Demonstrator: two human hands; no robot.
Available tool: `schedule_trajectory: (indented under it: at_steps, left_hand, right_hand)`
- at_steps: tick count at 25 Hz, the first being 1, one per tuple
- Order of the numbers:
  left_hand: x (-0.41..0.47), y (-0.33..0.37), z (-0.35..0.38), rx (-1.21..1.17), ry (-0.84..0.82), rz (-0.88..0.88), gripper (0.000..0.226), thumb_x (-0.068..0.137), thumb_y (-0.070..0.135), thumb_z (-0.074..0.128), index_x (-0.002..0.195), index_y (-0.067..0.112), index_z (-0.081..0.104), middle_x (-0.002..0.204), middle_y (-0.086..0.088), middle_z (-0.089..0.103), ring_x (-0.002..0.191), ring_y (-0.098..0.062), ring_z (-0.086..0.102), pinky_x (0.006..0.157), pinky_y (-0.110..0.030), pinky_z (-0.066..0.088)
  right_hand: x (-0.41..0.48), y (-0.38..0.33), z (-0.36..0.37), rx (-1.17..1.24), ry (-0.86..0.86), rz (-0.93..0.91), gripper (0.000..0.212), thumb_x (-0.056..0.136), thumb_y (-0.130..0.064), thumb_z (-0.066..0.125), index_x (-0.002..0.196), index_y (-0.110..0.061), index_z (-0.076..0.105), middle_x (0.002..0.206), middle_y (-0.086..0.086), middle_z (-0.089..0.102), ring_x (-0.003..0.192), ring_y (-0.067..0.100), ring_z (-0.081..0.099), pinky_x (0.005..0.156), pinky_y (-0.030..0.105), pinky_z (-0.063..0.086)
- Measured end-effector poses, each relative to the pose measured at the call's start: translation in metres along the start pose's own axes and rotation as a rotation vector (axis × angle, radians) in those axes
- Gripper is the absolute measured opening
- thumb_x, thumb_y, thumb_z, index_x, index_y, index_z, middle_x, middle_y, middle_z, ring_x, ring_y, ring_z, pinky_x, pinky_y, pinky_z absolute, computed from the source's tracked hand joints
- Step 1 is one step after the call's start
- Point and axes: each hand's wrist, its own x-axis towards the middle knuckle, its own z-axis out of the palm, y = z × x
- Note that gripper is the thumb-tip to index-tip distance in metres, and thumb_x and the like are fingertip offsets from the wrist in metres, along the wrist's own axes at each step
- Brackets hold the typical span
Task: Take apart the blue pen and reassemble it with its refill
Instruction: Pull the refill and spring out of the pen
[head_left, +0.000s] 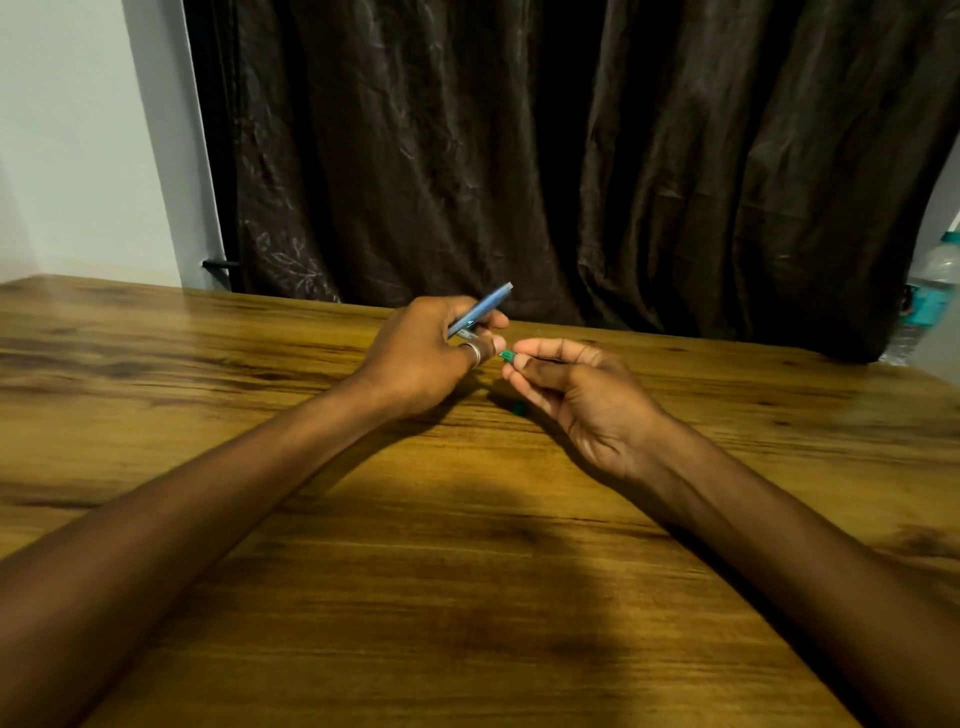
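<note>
My left hand (426, 353) grips the blue pen barrel (483, 307), which points up and to the right above the wooden table (467, 545). A ring sits on one finger of that hand. My right hand (571, 395) pinches a small green pen part (507, 355) between thumb and forefinger, its tip almost touching my left fingers. Another small green piece (518, 409) lies on the table just under my right hand, partly hidden in shadow. I cannot see the refill clearly.
A dark brown curtain (571, 156) hangs behind the table's far edge. A clear water bottle (930, 291) with a teal label stands at the far right. A pale wall (78, 130) is at the left.
</note>
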Motion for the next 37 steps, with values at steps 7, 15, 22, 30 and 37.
schedule_trajectory:
  at_steps: [7,15,22,30,37]
  left_hand:
    - [0.001,0.0,-0.003,0.054,-0.04,0.016,0.023,0.089,0.023,0.076,0.109,0.031,0.071,0.082,0.014,0.07,0.076,0.008,0.065,0.076,-0.021,0.049]
    - [0.002,0.01,-0.006,-0.031,0.008,-0.028,0.056,0.086,0.04,0.077,0.134,0.025,0.054,0.105,0.013,0.063,0.079,0.002,0.063,0.073,-0.025,0.05]
    - [0.001,0.012,-0.007,0.0,-0.049,-0.128,0.035,0.087,0.034,0.077,0.118,0.02,0.068,0.107,0.002,0.072,0.102,-0.017,0.068,0.091,-0.035,0.053]
    - [0.001,0.01,-0.01,-0.096,-0.049,-0.192,0.013,0.089,0.019,0.076,0.102,0.018,0.074,0.092,0.002,0.075,0.088,-0.012,0.069,0.086,-0.03,0.053]
    - [-0.001,0.009,-0.013,-0.128,-0.19,-0.203,0.008,0.091,0.016,0.074,0.098,0.018,0.077,0.09,0.001,0.076,0.078,-0.004,0.068,0.075,-0.021,0.054]
  right_hand:
    - [0.0,0.005,0.002,0.002,-0.02,0.061,0.019,0.091,0.019,0.053,0.098,0.007,0.066,0.075,0.013,0.076,0.071,0.017,0.077,0.063,0.021,0.06]
    - [0.002,-0.003,-0.002,0.038,0.057,0.057,0.018,0.092,0.015,0.053,0.101,0.008,0.067,0.089,0.017,0.072,0.077,0.017,0.073,0.064,0.021,0.06]
    - [0.006,0.0,-0.004,-0.081,0.065,0.045,0.016,0.091,0.013,0.057,0.095,0.003,0.068,0.087,0.016,0.073,0.075,0.017,0.075,0.064,0.02,0.06]
    - [0.004,-0.002,-0.005,-0.09,0.067,0.035,0.016,0.09,0.013,0.059,0.097,0.003,0.069,0.09,0.017,0.072,0.079,0.018,0.074,0.068,0.021,0.061]
    - [-0.001,-0.007,-0.004,-0.155,0.086,-0.004,0.012,0.092,0.007,0.062,0.098,-0.001,0.067,0.087,0.016,0.072,0.07,0.016,0.073,0.066,0.022,0.062]
